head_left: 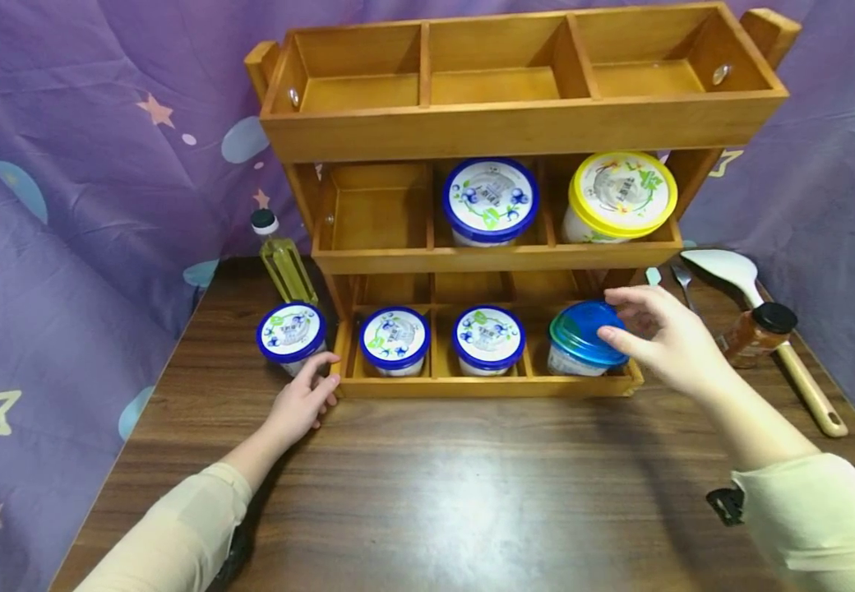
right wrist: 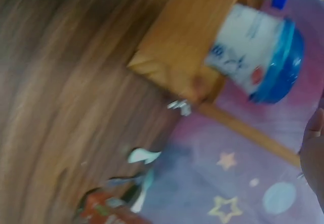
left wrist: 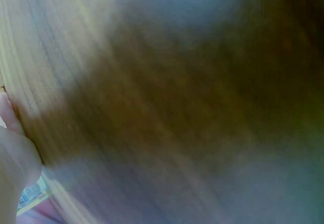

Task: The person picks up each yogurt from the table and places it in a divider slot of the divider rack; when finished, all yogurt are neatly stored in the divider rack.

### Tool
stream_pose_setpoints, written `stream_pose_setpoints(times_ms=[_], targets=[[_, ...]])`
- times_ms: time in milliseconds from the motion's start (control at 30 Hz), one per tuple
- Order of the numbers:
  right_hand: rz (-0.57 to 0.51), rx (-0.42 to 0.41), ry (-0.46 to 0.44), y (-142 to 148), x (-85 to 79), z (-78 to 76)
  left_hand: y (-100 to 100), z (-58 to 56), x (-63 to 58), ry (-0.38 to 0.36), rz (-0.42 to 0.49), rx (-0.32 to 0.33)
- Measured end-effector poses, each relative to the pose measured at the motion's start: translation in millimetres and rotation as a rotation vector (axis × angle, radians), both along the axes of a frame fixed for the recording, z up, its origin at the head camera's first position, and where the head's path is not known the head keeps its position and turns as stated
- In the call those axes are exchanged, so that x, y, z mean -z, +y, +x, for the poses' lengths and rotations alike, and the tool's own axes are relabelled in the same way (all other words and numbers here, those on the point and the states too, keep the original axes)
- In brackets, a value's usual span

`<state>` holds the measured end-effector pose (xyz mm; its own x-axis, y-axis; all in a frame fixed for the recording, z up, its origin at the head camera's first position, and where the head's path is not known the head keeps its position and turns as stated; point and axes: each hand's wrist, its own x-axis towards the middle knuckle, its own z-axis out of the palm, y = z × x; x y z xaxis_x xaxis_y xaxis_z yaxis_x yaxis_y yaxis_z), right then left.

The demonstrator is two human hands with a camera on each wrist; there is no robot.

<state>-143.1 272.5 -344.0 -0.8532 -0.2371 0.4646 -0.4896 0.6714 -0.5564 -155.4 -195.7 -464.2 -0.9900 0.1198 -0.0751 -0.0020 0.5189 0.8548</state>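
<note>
A three-tier wooden rack (head_left: 524, 127) stands on the table. My left hand (head_left: 302, 405) rests its fingertips at the rack's lower left front corner, just below a blueberry-print tub (head_left: 290, 333) standing outside the rack. At the right end of the bottom tier sits a tub with a translucent blue lid (head_left: 579, 337); in the right wrist view the same tub (right wrist: 248, 47) shows its white side. Beside that lid is my right hand (head_left: 660, 333), fingers and thumb spread, holding nothing. Whether its fingertips touch the lid is unclear. The left wrist view is mostly blurred.
Two blue-rimmed tubs, left (head_left: 395, 339) and middle (head_left: 488, 339), share the bottom tier. Above them are a blue-rimmed tub (head_left: 490, 200) and a yellow-rimmed one (head_left: 623, 196). An oil bottle (head_left: 287, 267) stands left; a sauce jar (head_left: 759, 333) and a turner (head_left: 805, 386) lie right.
</note>
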Motion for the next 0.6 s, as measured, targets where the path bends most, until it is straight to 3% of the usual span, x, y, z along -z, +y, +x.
stream_pose_setpoints(times_ms=[233, 600], targets=[[-0.009, 0.069, -0.05, 30.2, 21.2, -2.1, -1.1, -0.9, 1.9, -0.011, -0.002, 0.006], [0.034, 0.153, -0.25, 55.9, 50.8, 1.8, -1.8, 1.3, -1.4, -0.001, -0.01, 0.036]])
